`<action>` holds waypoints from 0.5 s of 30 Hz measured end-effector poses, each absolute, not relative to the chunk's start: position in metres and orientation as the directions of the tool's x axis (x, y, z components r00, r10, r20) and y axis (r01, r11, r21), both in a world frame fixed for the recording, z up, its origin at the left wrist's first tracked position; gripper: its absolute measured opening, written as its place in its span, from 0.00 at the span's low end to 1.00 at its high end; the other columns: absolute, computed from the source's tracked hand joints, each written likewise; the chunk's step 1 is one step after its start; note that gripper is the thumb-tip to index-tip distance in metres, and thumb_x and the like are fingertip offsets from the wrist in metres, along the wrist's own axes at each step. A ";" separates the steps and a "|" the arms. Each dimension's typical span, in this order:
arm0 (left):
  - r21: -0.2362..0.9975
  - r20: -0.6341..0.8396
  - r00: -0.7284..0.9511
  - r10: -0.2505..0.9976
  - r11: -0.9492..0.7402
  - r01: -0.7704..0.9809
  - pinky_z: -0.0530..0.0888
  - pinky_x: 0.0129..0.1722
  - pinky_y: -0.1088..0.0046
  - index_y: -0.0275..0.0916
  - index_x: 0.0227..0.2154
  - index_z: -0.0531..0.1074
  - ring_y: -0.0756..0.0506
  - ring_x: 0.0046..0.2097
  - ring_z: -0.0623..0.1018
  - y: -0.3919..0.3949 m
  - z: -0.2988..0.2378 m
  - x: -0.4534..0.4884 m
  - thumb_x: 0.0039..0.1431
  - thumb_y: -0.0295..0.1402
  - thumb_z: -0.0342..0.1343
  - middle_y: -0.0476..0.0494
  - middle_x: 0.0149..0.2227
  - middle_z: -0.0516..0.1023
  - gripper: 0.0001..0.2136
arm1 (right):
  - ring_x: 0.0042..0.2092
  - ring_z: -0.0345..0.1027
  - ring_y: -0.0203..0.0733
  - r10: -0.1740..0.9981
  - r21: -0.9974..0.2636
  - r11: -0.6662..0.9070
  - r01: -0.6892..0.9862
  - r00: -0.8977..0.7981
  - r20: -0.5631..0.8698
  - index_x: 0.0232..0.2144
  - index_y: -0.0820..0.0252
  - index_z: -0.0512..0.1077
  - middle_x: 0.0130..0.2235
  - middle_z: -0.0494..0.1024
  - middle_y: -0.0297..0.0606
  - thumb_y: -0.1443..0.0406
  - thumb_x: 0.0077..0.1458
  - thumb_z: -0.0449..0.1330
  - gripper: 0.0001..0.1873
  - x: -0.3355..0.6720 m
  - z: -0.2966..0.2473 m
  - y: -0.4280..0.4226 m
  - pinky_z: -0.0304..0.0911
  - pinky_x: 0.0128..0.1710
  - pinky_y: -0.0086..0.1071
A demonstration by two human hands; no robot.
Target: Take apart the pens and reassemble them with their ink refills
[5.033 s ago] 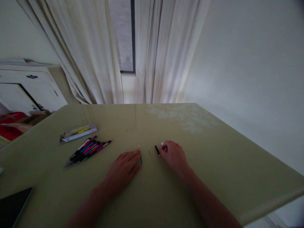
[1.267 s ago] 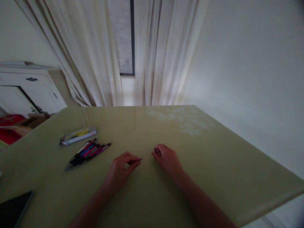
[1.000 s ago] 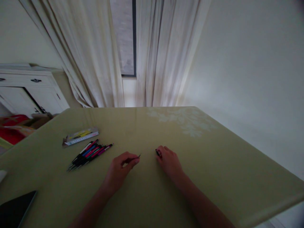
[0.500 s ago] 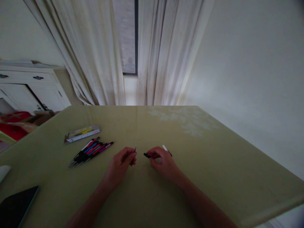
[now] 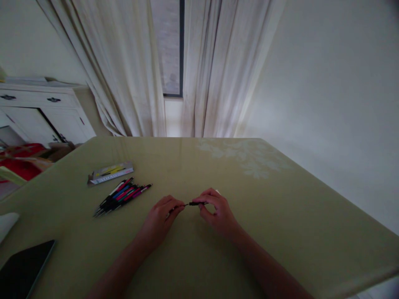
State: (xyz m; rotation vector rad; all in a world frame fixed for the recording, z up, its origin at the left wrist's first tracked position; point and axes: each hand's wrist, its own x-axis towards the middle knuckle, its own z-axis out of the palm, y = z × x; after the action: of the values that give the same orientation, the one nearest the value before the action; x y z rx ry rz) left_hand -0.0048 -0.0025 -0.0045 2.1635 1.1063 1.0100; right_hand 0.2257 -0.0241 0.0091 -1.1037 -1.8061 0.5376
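Head view: left hand [image 5: 163,216] pinched closed on a thin rod [image 5: 186,204]; right hand [image 5: 220,211] curled, fingertips gripping a black tube [image 5: 194,203] at the rod's tip, contact unclear. Slim glossy pens [image 5: 121,196] heaped beyond left hand, leftward.

Green tbl [image 5: 311,220] w/ box [image 5: 114,172], pen pile [image 5: 116,200], blk device [image 5: 26,268], wht obj [image 5: 7,224].

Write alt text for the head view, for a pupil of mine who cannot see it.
The left hand pinches a thin dark rod close to a black piece in the right hand, over a greenish table; whether rod and piece touch is unclear. To the left lie a pile of pens and a box, with pale curtains behind.
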 end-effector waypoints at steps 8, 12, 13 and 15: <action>0.698 0.381 0.404 0.831 -0.546 0.464 0.74 0.42 0.67 0.42 0.39 0.80 0.44 0.39 0.78 -0.001 -0.004 -0.007 0.70 0.39 0.54 0.45 0.36 0.79 0.11 | 0.41 0.73 0.42 0.848 -0.715 0.517 0.471 -0.169 0.502 0.41 0.51 0.82 0.39 0.77 0.38 0.71 0.58 0.61 0.14 0.226 0.009 -0.024 0.69 0.43 0.37; 0.686 0.394 0.411 0.822 -0.561 0.464 0.73 0.41 0.67 0.42 0.39 0.81 0.43 0.39 0.78 -0.002 -0.008 -0.005 0.70 0.39 0.55 0.44 0.36 0.79 0.11 | 0.40 0.74 0.41 0.846 -0.708 0.526 0.471 -0.208 0.491 0.40 0.51 0.82 0.39 0.78 0.38 0.72 0.58 0.61 0.14 0.222 0.009 -0.025 0.70 0.43 0.35; 0.680 0.406 0.407 0.818 -0.568 0.464 0.73 0.41 0.68 0.43 0.39 0.82 0.43 0.39 0.78 -0.002 -0.009 -0.005 0.71 0.39 0.55 0.44 0.35 0.79 0.11 | 0.40 0.74 0.41 0.844 -0.713 0.532 0.458 -0.222 0.487 0.41 0.52 0.82 0.39 0.79 0.38 0.72 0.58 0.61 0.14 0.222 0.009 -0.025 0.70 0.43 0.35; 0.667 0.430 0.402 0.809 -0.584 0.463 0.73 0.41 0.68 0.43 0.38 0.82 0.43 0.39 0.78 -0.001 -0.011 -0.006 0.71 0.40 0.55 0.44 0.35 0.79 0.12 | 0.40 0.76 0.41 0.848 -0.739 0.530 0.417 -0.238 0.474 0.43 0.54 0.81 0.40 0.80 0.39 0.71 0.60 0.61 0.12 0.221 0.007 -0.024 0.71 0.44 0.36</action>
State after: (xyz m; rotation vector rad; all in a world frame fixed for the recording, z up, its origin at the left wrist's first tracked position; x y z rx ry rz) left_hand -0.0058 -0.0007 -0.0110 2.2180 1.0866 1.0425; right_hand 0.2213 -0.0244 0.0071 -1.0423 -1.8528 0.5910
